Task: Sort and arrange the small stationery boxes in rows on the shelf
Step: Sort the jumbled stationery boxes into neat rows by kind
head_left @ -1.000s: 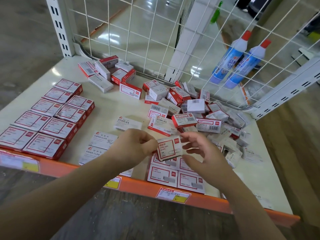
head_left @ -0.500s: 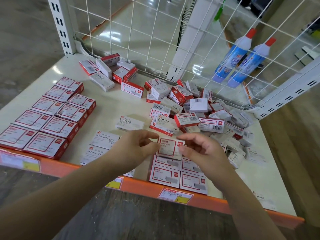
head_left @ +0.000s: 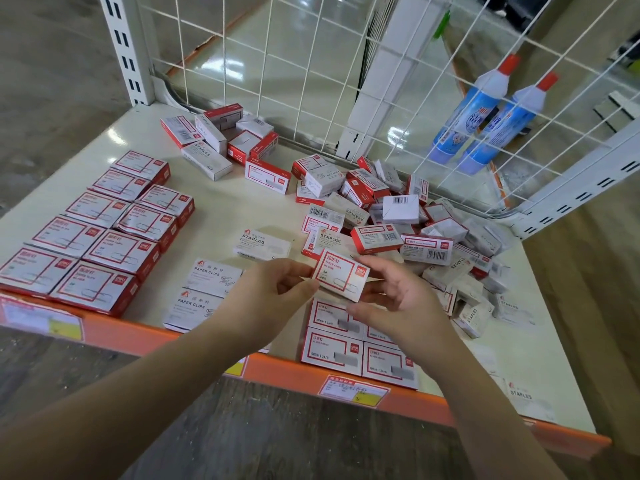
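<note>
Both hands' grips pinch 1 paper-clip box [head_left: 341,279] above the shelf [head_left: 221,216]: left hand [head_left: 273,292], seemingly right hand [head_left: 398,299].

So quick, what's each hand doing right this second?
Left hand: pinching the left edge of the red-and-white paper clips box.
Right hand: fingers curled around the same box, holding its right side.

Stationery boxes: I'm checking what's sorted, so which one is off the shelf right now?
The red-bordered paper clips box, held between the left hand and right hand above the shelf; every other box lies on the shelf.
</note>
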The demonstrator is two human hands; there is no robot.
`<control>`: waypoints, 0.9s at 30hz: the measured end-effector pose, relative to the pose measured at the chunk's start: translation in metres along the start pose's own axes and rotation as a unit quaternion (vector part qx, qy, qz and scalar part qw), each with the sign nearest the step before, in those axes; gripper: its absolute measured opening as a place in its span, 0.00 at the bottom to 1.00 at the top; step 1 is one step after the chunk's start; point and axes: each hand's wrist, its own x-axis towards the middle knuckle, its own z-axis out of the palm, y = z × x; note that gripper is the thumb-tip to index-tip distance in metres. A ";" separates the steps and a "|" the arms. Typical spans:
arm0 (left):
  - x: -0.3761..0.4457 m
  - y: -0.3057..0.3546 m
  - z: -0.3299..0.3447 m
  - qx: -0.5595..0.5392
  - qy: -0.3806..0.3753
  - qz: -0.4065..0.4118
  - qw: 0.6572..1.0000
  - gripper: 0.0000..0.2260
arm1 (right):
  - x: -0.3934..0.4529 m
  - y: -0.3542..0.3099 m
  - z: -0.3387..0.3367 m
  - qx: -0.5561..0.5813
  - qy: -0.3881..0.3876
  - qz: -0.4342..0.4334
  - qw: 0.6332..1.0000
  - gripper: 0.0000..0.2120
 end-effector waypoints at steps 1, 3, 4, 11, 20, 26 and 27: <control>0.000 -0.001 0.000 0.007 0.001 0.002 1.000 0.04 | 0.000 0.001 0.001 -0.013 0.004 -0.003 1.000 0.26; 0.001 -0.003 0.000 0.024 0.001 0.009 1.000 0.04 | 0.001 0.002 0.002 -0.044 0.008 -0.009 0.999 0.26; 0.001 -0.004 0.000 0.031 0.002 0.012 0.999 0.03 | 0.002 0.003 0.003 -0.058 0.010 -0.011 0.998 0.26; 0.000 -0.005 -0.002 0.051 0.001 0.016 0.999 0.04 | 0.004 0.004 0.005 -0.104 0.025 -0.031 0.994 0.27; 0.004 -0.006 -0.032 0.163 0.060 0.051 0.984 0.13 | 0.022 -0.009 0.015 -0.123 0.031 -0.059 0.990 0.22; 0.010 -0.012 -0.071 0.314 0.131 0.051 0.939 0.16 | 0.053 -0.030 0.033 -0.127 0.030 -0.092 0.987 0.21; 0.012 -0.013 -0.078 0.350 0.141 0.044 0.925 0.17 | 0.060 -0.034 0.038 -0.123 0.025 -0.096 0.988 0.21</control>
